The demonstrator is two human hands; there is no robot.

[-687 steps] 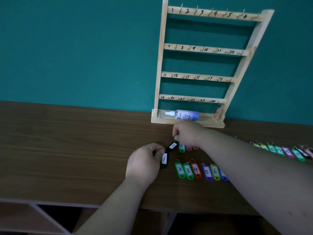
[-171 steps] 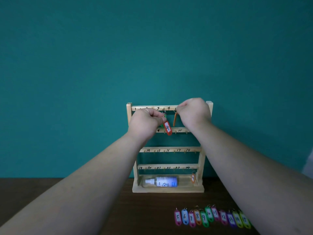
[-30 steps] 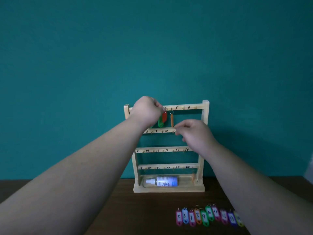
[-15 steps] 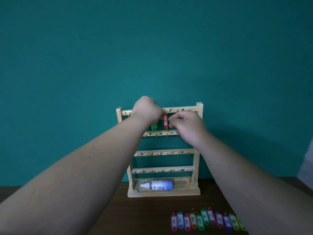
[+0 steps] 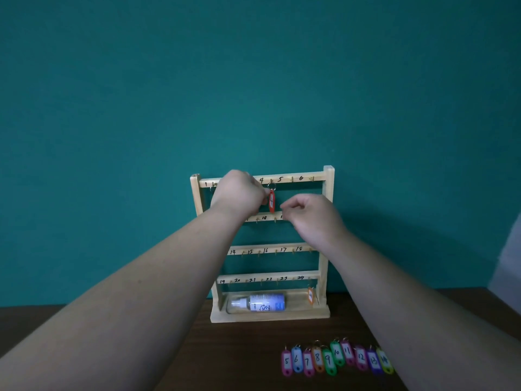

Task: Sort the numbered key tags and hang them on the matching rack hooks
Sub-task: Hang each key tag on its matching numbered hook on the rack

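The wooden key rack (image 5: 328, 221) stands upright on the table against the teal wall. A red tag marked 4 (image 5: 271, 201) hangs by its ring from the hook at number 4 on the top rail. My left hand (image 5: 239, 193) is raised at the top rail, its curled fingers pinching the red tag's left edge; it hides the hooks left of it. My right hand (image 5: 310, 215) hovers just right of the tag, fingers loosely curled, apart from it and holding nothing. A row of coloured tags (image 5: 335, 359) numbered from 5 upward lies on the table.
A small spray bottle (image 5: 259, 303) lies in the rack's base tray. An orange tag (image 5: 310, 296) hangs at the rack's bottom right. The brown wooden table (image 5: 225, 362) runs under both forearms. My right forearm hides the far end of the tag row.
My right hand has let go of the red tag and drawn back down and to the right. The tag now hangs straight on its hook. My left hand stays at the tag.
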